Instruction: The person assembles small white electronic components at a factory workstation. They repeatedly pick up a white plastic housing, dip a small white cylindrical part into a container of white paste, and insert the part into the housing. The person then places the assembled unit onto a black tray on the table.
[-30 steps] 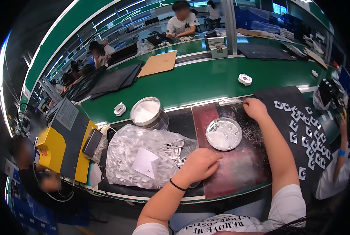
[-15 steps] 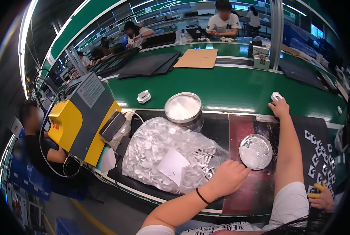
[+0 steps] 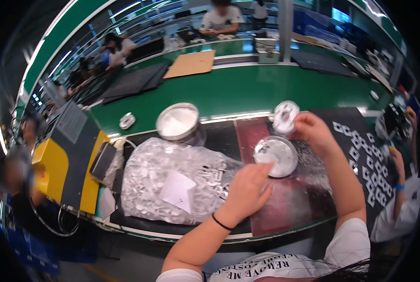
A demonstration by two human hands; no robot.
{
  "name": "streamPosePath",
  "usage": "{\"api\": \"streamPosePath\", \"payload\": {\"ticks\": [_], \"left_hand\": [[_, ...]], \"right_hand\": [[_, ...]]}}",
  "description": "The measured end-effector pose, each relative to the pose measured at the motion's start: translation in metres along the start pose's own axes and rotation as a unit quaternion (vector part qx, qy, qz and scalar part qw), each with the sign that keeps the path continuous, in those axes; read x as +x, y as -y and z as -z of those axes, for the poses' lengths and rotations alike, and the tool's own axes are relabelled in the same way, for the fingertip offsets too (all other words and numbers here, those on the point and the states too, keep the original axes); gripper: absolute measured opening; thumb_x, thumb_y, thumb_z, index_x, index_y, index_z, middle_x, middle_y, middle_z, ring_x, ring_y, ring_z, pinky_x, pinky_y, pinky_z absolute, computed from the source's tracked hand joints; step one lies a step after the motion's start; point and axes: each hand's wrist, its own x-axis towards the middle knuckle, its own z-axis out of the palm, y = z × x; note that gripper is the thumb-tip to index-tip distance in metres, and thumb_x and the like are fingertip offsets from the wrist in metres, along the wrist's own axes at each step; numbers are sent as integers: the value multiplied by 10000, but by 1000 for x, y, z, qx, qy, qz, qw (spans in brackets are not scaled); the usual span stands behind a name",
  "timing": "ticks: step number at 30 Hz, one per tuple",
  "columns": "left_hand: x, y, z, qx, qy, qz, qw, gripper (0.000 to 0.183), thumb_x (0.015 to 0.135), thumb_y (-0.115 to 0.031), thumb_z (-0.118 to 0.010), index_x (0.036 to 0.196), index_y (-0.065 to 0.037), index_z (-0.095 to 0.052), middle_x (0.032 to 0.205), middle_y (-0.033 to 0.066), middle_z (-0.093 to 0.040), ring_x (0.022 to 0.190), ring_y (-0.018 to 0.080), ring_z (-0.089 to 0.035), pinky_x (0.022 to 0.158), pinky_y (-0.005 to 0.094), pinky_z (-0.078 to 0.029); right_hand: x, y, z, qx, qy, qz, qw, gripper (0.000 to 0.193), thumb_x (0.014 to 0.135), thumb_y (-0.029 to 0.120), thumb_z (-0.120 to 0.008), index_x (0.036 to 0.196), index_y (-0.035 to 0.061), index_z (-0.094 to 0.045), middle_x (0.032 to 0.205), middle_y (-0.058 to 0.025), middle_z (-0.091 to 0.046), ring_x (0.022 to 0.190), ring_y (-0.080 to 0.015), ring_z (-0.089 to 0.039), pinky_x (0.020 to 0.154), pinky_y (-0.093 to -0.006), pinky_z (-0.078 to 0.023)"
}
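Note:
My right hand (image 3: 311, 131) pinches a white round plastic part (image 3: 285, 116) with an opening in its middle, held above the far edge of a shallow round dish (image 3: 292, 171). Whitish material (image 3: 278, 155) lies in that dish. My left hand (image 3: 247, 190), a black band at its wrist, is at the dish's near left rim. Its fingertips reach over the rim and the thumb stands apart from them; I see nothing held there. Left of this hand lies a large clear plastic bag (image 3: 144, 174) of small white and metallic parts, with a paper slip (image 3: 177, 191) on it.
Behind the bag stands a metal tin (image 3: 178, 122) with white contents. Another white part (image 3: 127, 121) sits on the green bench (image 3: 238, 89). A yellow and grey machine (image 3: 71, 160) is at left. At right, several small pieces (image 3: 369, 162) lie on a black mat near a co-worker's hand (image 3: 398, 162).
My right hand has drawn the white part from the green bench back toward the dish. My left thumb has parted from the fingers. The view has swung right.

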Motion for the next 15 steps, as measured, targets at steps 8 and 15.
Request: {"api": "streamPosePath", "payload": {"ticks": [8, 15], "left_hand": [[-13, -17, -12, -268, 125, 34, 955, 1112, 609, -277, -847, 1445, -21, -160, 1311, 211, -472, 1207, 376, -466, 1008, 414, -380], [-14, -27, -20, -217, 222, 56, 949, 929, 602, -291, -839, 1345, 9, -370, 1233, 209, -525, 1135, 362, -519, 971, 411, -412]], "right_hand": [[-155, -24, -31, 218, 98, -153, 959, 128, 909, 67, -578, 1026, 20, -559, 1026, -79, -594, 950, -183, -618, 826, -348, -563], [-209, -23, -35, -69, -10, -86, 994, 319, 918, 118, -579, 1223, 37, -531, 1180, -94, -581, 1036, -190, -582, 893, -313, -471]]}}
